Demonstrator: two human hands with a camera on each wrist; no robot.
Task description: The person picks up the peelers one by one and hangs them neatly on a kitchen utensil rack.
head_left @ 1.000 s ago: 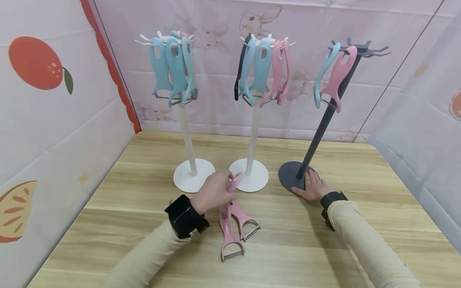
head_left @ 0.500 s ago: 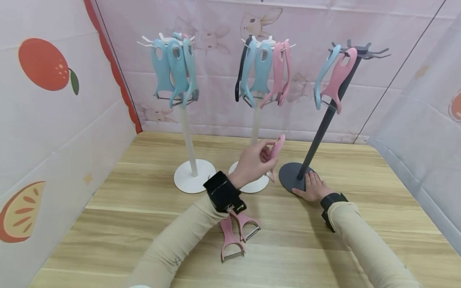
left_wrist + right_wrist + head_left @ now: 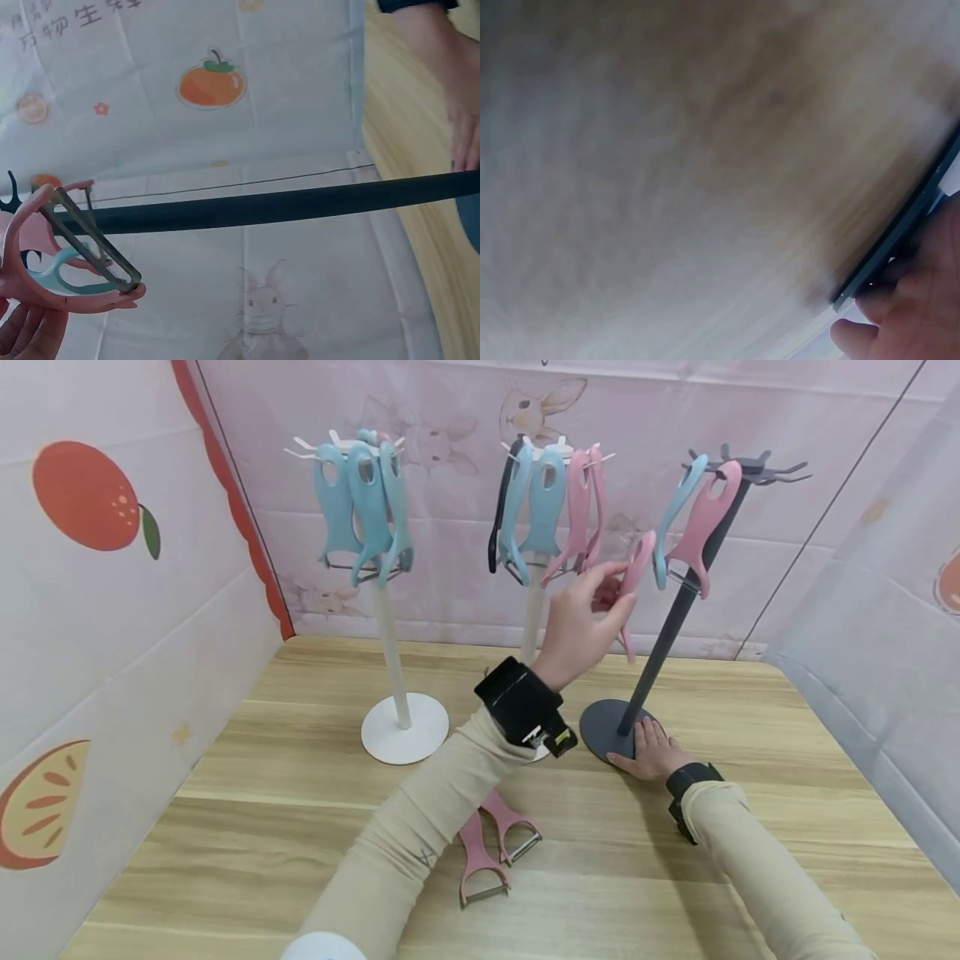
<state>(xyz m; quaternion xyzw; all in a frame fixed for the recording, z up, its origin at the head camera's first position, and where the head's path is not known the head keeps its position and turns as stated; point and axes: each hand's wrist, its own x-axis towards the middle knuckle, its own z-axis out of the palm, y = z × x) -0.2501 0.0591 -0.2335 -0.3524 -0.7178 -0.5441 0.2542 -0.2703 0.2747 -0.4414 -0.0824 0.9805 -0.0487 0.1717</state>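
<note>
My left hand (image 3: 587, 622) pinches a pink peeler (image 3: 637, 564) by its handle, raised between the middle white stand and the dark grey stand (image 3: 667, 627). In the left wrist view this peeler (image 3: 75, 300) shows its metal blade, with the dark pole behind it. A light blue peeler (image 3: 675, 518) and another pink peeler (image 3: 708, 522) hang from the dark stand's hooks, just right of the held one. My right hand (image 3: 651, 752) rests with fingers spread on the dark stand's round base (image 3: 600, 727). Two pink peelers (image 3: 480, 860) lie on the table below my left forearm.
The left white stand (image 3: 393, 652) carries several blue peelers (image 3: 367, 502). On the middle white stand (image 3: 533, 610) hang blue peelers (image 3: 546, 502), pink ones (image 3: 577, 510) and a black one (image 3: 501, 518). Printed cloth walls (image 3: 450, 602) border the wooden table (image 3: 247, 827).
My left hand has lifted the pink peeler from near the table, up and to the right, towards the dark stand's hooks. My right hand has stayed on the base.
</note>
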